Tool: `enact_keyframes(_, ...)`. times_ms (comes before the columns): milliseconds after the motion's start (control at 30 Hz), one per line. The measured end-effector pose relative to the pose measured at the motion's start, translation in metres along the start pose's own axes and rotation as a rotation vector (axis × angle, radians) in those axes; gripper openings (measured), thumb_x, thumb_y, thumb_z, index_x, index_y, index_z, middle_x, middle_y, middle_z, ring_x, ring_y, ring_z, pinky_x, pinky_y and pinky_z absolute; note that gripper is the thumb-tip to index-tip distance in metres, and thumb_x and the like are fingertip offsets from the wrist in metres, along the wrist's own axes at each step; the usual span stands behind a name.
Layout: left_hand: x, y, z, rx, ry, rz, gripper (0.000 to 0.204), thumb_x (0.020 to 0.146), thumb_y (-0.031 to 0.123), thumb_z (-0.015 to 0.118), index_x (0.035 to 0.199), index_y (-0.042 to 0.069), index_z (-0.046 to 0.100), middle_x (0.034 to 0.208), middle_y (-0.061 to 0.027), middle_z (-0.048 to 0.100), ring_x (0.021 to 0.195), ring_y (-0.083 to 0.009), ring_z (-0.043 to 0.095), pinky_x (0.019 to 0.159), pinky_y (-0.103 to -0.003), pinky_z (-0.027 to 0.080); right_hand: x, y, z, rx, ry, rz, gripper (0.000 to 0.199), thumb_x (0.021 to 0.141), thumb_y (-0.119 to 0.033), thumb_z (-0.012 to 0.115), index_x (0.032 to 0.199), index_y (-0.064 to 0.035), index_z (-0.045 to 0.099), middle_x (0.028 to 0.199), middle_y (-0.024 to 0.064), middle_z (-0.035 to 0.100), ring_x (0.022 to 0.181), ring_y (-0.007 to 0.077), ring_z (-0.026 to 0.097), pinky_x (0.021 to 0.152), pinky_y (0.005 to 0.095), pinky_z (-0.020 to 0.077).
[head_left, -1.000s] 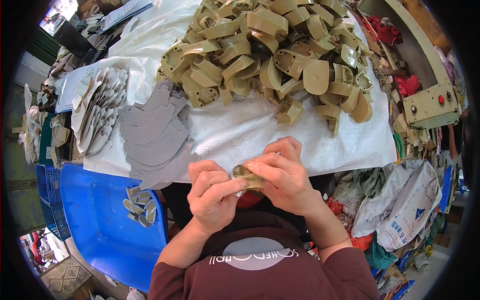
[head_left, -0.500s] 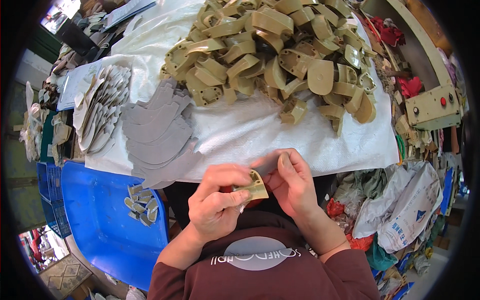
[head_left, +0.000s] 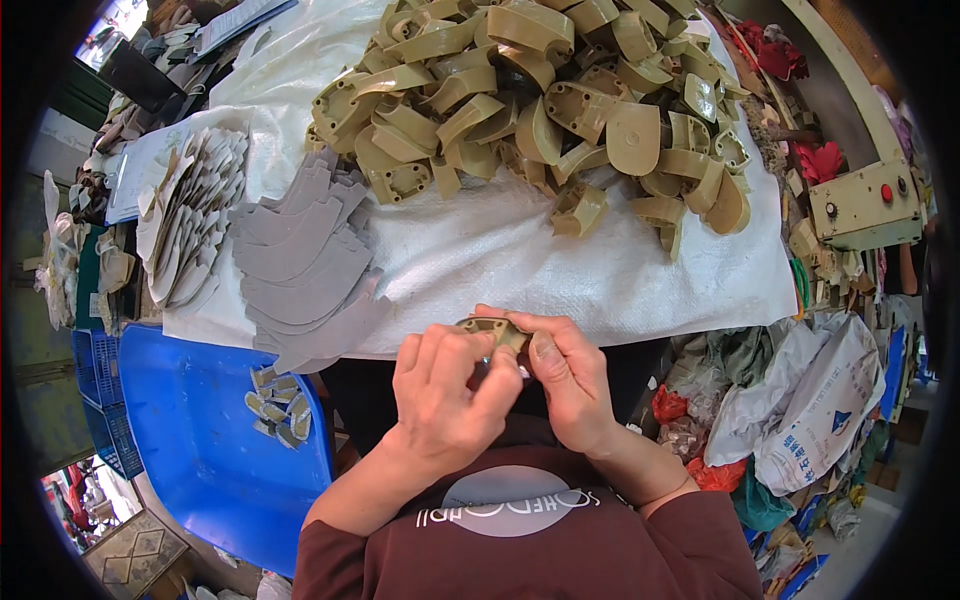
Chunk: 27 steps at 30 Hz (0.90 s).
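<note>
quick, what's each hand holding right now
Left hand: closed on the tan molded piece.
Right hand: closed on the same piece, its other end.

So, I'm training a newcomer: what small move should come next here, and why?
Perhaps press gently with the left hand along the tan piece, while the right hand steadies it: both hands hold it between them and hide much of it, so a light touch seems wise.

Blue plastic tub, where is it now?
In the head view, the blue plastic tub sits at lower left, below the flat grey curved sheets and left of the left hand.
</note>
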<state>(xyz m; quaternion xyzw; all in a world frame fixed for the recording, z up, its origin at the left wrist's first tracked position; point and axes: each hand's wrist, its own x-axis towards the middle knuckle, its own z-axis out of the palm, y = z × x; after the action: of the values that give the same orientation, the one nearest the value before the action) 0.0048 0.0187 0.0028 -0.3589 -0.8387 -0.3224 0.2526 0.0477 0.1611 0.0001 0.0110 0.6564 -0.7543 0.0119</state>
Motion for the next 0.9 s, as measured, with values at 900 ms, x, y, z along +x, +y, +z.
enact_keyframes(900, -0.01, 0.004, 0.013, -1.187, 0.134, -0.824, 0.011, 0.085, -0.003, 0.064, 0.093, -0.002, 0.057, 0.095, -0.0094, 0.063, 0.081, -0.0096, 0.059, 0.071, -0.023, 0.05, 0.031, 0.007, -0.015, -0.279, 0.019, -0.338, 0.014, 0.085, -0.012, 0.065, 0.093, -0.0039, 0.057, 0.094, 0.0085, 0.056, 0.087, 0.0237, 0.047, 0.077, 0.0333, 0.0404)
